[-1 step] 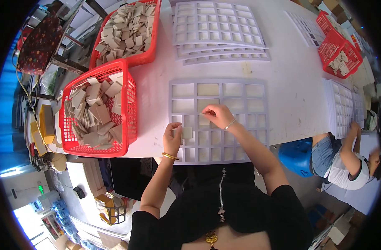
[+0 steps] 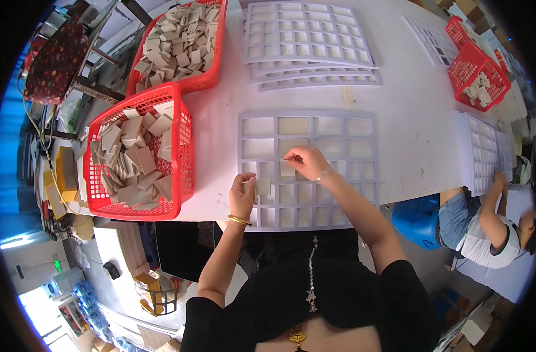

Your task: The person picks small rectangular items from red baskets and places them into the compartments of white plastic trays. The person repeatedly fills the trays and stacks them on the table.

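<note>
A white compartment tray [image 2: 275,202] lies flat on the table in front of me, divided into rows of rectangular cells. Over its left part, my left hand [image 2: 242,196] is closed on a small flat beige piece [image 2: 263,187]; whether more sit behind it I cannot tell. My right hand [image 2: 306,163] pinches another thin beige piece [image 2: 287,169] above a cell near the tray's middle. Beige pieces [image 2: 294,125] cover the floors of some cells, such as one in the far row, while other cells look white.
Left of the tray stands a red basket [image 2: 185,152] full of beige pieces, with a second red basket [image 2: 212,73] behind it. Stacked white trays [image 2: 306,63] lie at the back. At right are another red basket [image 2: 494,88], more trays [image 2: 479,149] and a seated co-worker [image 2: 485,234].
</note>
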A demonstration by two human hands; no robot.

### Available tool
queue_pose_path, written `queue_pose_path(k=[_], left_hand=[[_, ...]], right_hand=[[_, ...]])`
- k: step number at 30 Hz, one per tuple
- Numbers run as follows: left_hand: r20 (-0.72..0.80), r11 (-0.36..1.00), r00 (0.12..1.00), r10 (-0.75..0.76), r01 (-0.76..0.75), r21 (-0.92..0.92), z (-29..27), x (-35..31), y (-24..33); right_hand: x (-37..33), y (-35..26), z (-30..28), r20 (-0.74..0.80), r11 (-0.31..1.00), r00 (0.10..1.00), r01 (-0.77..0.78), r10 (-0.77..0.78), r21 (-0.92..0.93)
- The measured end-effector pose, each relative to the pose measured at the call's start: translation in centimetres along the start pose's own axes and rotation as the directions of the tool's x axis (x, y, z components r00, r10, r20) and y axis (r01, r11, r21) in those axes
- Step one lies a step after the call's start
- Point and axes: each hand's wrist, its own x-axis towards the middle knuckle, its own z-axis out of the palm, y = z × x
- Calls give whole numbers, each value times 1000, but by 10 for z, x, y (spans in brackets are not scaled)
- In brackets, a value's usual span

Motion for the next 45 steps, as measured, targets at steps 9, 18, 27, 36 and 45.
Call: queue_pose_path(k=[9, 18, 27, 36, 45], left_hand=[[54, 960, 979, -198, 205, -191, 9, -10, 18], [180, 994, 982, -56, 72, -82, 31, -43, 21], [446, 995, 890, -93, 97, 14, 46, -61, 34], [363, 957, 930, -52, 151, -248, 49, -60, 32], [178, 963, 977, -121, 159, -218, 36, -48, 35]], right_hand=[[-5, -1, 17, -16, 850, 965, 223, -262, -478], [-83, -40, 21, 107, 908, 963, -267, 246, 322], [-121, -32, 12, 63, 854, 949, -304, 308, 422], [-116, -28, 2, 25, 864, 961, -259, 276, 432], [-106, -26, -21, 193, 803, 929, -369, 315, 469]])
